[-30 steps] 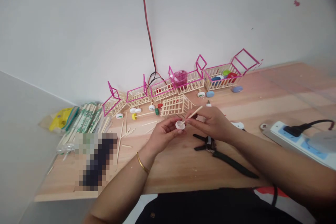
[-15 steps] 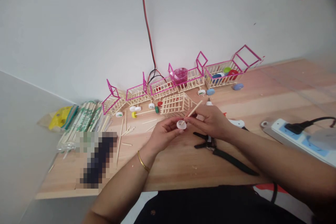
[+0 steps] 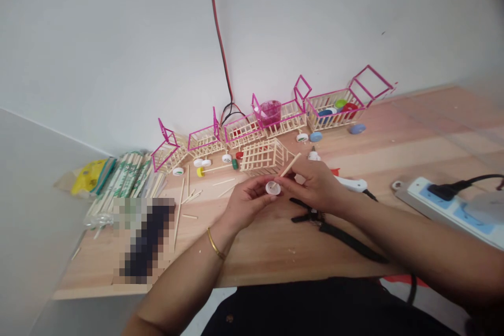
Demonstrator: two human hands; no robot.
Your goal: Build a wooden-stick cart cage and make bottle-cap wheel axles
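Observation:
My left hand (image 3: 247, 200) pinches a small white bottle cap (image 3: 272, 187) above the wooden table (image 3: 255, 252). My right hand (image 3: 315, 184) holds a thin wooden stick (image 3: 290, 165), whose lower end meets the inside of the cap. Both hands hover just in front of an unpainted stick lattice frame (image 3: 264, 156). A gold bangle (image 3: 214, 244) sits on my left wrist.
Pink-edged stick baskets (image 3: 271, 121) line the wall, some holding coloured caps. Loose caps and sticks (image 3: 205, 168) lie at the left, beside a chopstick bundle (image 3: 129, 178). Black pliers (image 3: 331, 226) lie under my right forearm, a glue gun (image 3: 352, 184) behind, a power strip (image 3: 444, 205) at the right.
The hands stay together on the cap and stick, shifting only slightly. The view has tilted a little.

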